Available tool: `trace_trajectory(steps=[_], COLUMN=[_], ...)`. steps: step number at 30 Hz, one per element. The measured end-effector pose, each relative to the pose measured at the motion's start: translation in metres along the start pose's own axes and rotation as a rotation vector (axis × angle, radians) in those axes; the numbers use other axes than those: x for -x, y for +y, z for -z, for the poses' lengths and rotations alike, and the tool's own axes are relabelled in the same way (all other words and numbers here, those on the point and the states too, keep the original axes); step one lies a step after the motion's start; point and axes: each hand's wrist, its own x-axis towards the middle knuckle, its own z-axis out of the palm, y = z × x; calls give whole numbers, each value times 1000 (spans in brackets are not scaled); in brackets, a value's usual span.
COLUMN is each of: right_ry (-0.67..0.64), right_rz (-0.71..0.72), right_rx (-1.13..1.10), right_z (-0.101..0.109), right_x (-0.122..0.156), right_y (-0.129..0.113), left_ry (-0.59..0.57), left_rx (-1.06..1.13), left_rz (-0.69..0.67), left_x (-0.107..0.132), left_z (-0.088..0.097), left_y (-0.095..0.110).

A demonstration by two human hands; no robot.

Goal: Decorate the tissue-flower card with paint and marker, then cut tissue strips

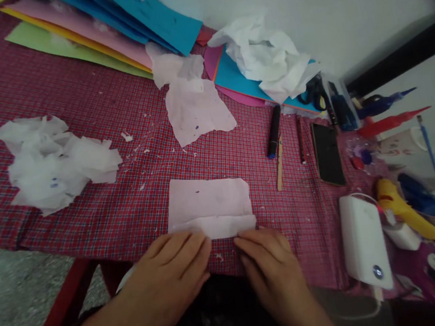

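A pale, thin sheet of tissue paper [210,198] lies on the checked cloth, with a strip along its near edge folded over. My left hand [172,276] rests flat at the left end of that fold, its fingers stretched out over the edge. At the right end, the fingertips of my right hand [273,262] touch the folded strip, fingers extended and thumb lower down. Neither hand visibly pinches the sheet. Beyond it lies a torn piece of the same thin paper [198,109]. To the left is a heap of white paper pieces [57,162].
Coloured paper sheets [105,44] and crumpled white paper [263,55] lie at the back. On the right are a black marker [274,131], a wooden stick [280,164], a phone [327,154], a white power bank [364,240] and a yellow glue gun [408,210].
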Motion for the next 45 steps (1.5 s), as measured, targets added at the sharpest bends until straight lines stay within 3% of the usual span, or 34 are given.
trace_trajectory(steps=[7,12,15,18,22,25,30,34,37,41,45], right_ry=[-41,-28,-28,-29,43,147,372,358,366,376,412], right_rz=[-19,-44,-57,-73,-61,-100,-349,-572,-617,-663,-734], right_rx=[31,101,141,161,185,201,224,342,399,455,531], right_z=[-3,-1,3,12,40,73,115,124,122,128,156], right_x=[1,5,10,13,5,-20,-102,-165,-201,-230,-223], right_y=[-2,-1,3,6,14,41,131,191,217,238,259], left_ry=[7,36,105,158,48,-25,-105,-128,-128,-115,19], left_rx=[-13,-41,-41,25,66,88,99,125,162,218,286], left_rz=[34,10,-26,-133,-405,-515,-500,-406,-383,-367,-312], left_x=[41,45,30,-1,-50,-81,-101,-100,-100,-103,-105], left_z=[4,5,7,13,15,2,-24,-33,-36,-38,-26], left_y=[-27,-37,-40,-39,-30,-29,-45,-52,-51,-51,-53])
